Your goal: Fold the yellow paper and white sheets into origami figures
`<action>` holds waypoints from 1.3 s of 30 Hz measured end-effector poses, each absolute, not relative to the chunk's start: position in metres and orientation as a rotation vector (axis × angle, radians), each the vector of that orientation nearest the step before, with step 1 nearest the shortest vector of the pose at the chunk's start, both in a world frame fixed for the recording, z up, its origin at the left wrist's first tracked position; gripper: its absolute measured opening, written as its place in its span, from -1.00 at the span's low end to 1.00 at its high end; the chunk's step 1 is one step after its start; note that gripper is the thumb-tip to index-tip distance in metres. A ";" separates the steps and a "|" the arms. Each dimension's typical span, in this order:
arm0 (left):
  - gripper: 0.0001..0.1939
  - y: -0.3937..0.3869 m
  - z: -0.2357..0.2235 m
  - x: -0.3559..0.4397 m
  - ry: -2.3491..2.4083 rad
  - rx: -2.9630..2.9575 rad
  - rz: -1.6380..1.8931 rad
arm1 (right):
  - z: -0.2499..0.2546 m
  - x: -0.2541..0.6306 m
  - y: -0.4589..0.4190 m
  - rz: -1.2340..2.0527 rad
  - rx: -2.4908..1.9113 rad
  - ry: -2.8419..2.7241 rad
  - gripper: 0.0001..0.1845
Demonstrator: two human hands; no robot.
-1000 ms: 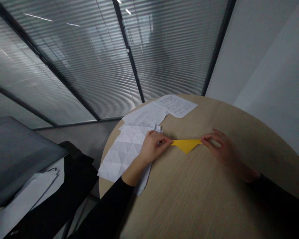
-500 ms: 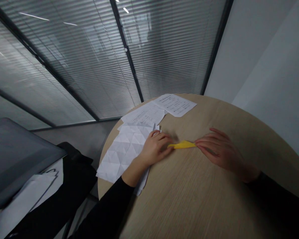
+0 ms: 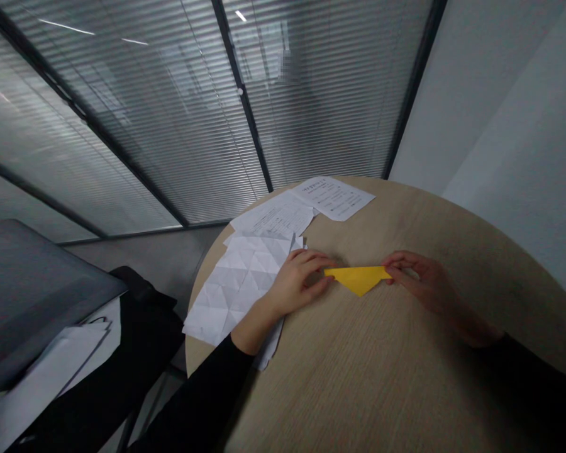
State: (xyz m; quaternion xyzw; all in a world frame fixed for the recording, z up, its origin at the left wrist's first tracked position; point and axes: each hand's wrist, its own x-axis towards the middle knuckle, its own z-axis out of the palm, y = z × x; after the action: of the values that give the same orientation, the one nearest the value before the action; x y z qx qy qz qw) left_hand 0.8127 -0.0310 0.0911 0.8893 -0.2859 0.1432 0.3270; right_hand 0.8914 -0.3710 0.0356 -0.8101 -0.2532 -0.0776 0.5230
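A folded piece of yellow paper [image 3: 360, 279] is stretched between my hands, just over or on the wooden table. Its upper edge runs straight across and a blunt point faces towards me. My left hand [image 3: 299, 277] pinches the left corner between thumb and fingers. At the opposite corner, my right hand [image 3: 417, 279] is closed with thumb and fingertips on the paper. Under and beside my left wrist lies a creased white sheet [image 3: 238, 283] with a pattern of triangular folds.
Printed sheets [image 3: 332, 196] overlap near the far edge of the round table [image 3: 358, 377]. To the left stands a grey chair [image 3: 42, 283], with a black item and white papers [image 3: 70, 358] beside it. Glass panels with blinds [image 3: 170, 126] rise behind the table.
The yellow paper has turned so that its broad face shows, with the point towards me. My right hand has moved slightly right and its fingers have closed in on the corner.
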 end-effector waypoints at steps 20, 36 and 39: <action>-0.81 -0.028 0.085 0.817 -0.957 2.497 0.213 | 0.065 0.851 -0.340 -0.317 -2.187 -1.350 -0.54; -0.77 -0.028 0.085 0.816 -0.950 2.491 0.215 | 0.064 0.858 -0.343 -0.345 -2.218 -1.433 -0.50; -0.78 -0.028 0.084 0.816 -0.949 2.493 0.206 | 0.062 0.860 -0.344 -0.378 -2.204 -1.457 -0.50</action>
State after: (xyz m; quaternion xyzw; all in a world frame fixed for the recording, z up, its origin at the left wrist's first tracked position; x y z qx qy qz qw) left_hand 0.8161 -0.0282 0.0837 0.9067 -0.3451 0.0748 0.2308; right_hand 0.8605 -0.3436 0.0616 -0.8029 -0.5306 -0.1378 0.2341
